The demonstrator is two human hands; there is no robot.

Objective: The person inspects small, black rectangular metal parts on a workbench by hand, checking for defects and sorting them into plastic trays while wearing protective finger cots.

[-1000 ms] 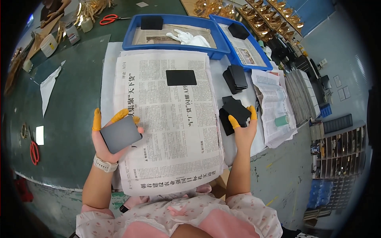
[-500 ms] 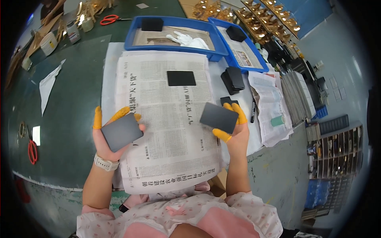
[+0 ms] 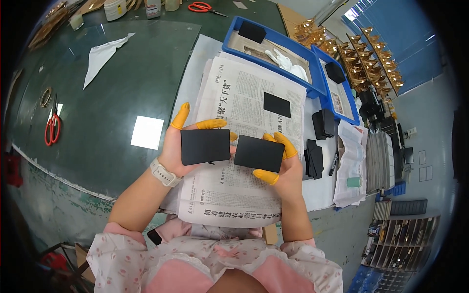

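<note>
Left hand [image 3: 173, 149] partly hidden by black plate [image 3: 205, 146], right hand [image 3: 289, 175] partly by second plate [image 3: 259, 154], white tub [image 3: 116, 10] cut off above, newspaper's [image 3: 244, 193] fine print illegible

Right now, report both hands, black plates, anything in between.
Left hand: holding one black plate. Right hand: holding second plate. Third plate lying on newspaper beyond. Left fingertips between held plates; nothing else seen there.
</note>
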